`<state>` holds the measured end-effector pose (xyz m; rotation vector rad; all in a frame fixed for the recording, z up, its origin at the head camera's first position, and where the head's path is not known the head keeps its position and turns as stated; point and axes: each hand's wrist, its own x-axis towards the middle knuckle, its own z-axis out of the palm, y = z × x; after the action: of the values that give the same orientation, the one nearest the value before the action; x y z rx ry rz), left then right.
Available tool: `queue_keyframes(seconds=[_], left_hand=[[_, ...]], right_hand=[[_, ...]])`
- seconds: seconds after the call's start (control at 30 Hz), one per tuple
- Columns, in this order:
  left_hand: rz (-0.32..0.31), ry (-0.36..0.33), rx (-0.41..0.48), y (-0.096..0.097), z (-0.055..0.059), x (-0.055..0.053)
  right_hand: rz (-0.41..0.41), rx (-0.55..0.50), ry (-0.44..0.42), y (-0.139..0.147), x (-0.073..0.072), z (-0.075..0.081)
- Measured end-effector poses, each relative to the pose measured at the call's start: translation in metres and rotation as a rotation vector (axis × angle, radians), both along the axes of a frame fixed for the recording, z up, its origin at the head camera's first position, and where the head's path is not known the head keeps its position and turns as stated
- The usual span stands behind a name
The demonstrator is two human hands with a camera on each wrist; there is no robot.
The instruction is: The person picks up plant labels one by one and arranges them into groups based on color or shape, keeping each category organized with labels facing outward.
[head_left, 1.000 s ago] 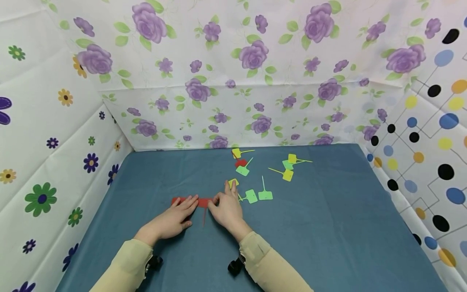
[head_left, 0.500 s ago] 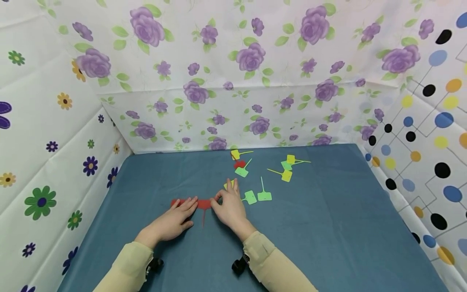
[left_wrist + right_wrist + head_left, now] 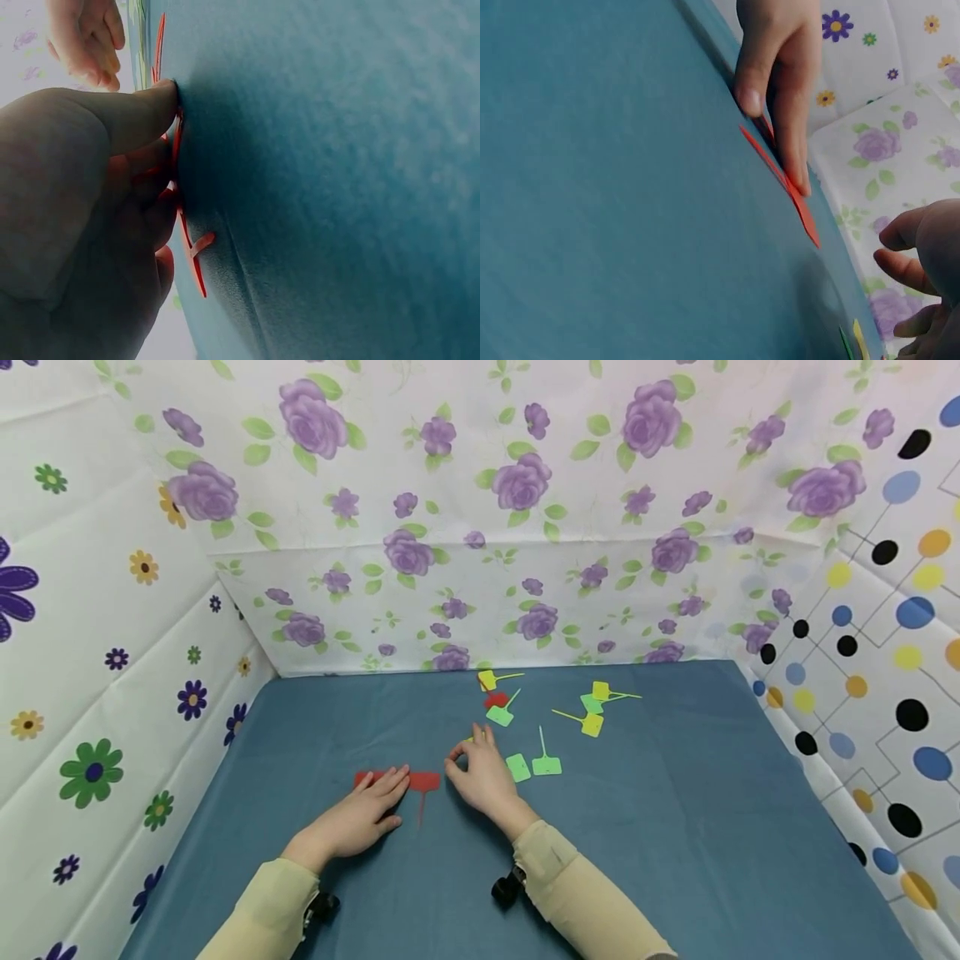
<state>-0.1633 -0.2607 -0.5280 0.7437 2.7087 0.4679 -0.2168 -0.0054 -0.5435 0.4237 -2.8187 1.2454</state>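
My left hand [image 3: 356, 814] lies with fairly straight fingers over a row of red T-shaped plant tags. The right-hand red plant tag [image 3: 425, 781] shows past its fingertips, stem toward me. In the left wrist view the left hand [image 3: 67, 187] presses along the thin edge of a red tag [image 3: 193, 262]. My right hand [image 3: 487, 781] hovers just right of the row, over a partly covered yellow tag [image 3: 471, 740]. In the right wrist view the right hand [image 3: 937, 247] has a gap between thumb and forefinger and holds nothing.
Green tags [image 3: 546, 766] lie right of my right hand. Farther back are a cluster with a red tag [image 3: 496, 700] and another with a yellow tag [image 3: 592, 724]. A blue cloth [image 3: 675, 827] covers the table, and patterned fabric walls [image 3: 480, 602] enclose it.
My right hand has let go of the right end of the red tag and moved a little to the right, uncovering that end. The left hand has stayed on the row.
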Motion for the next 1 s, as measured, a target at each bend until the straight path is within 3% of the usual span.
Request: queue_keyframes(seconds=[0.5, 0.77, 1.0], left_hand=[[0.011, -0.030, 0.032, -0.002, -0.003, -0.002], [-0.007, -0.065, 0.062, 0.000, -0.004, -0.003], [0.000, -0.032, 0.035, -0.006, -0.006, -0.003]], right_hand=[[0.071, -0.040, -0.076, 0.005, -0.067, 0.011], [0.027, -0.091, -0.146, 0.023, -0.075, -0.001], [-0.008, -0.141, -0.143, 0.051, -0.077, -0.001]])
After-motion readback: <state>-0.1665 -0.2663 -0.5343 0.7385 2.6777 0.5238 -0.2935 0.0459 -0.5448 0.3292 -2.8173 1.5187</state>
